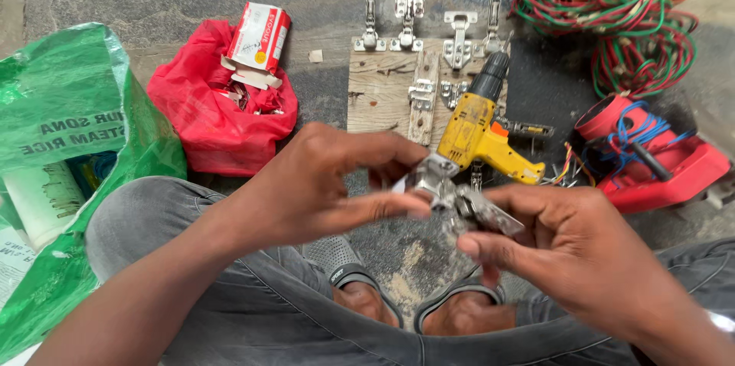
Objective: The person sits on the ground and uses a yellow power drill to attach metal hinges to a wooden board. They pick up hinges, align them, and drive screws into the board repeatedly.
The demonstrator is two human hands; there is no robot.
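Head view: my left hand (321, 182) and right hand (566, 247) both pinch a silver metal cabinet hinge (459, 197) above my knees, near the yellow cordless drill (478, 136). It looks stiff, light and slick; I'd grip its flat arms.

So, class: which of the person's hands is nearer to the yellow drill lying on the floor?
Right. The right hand sits just below the yellow drill's handle, gripping the metal hinge. The left hand holds the hinge's other end, further left of the drill.
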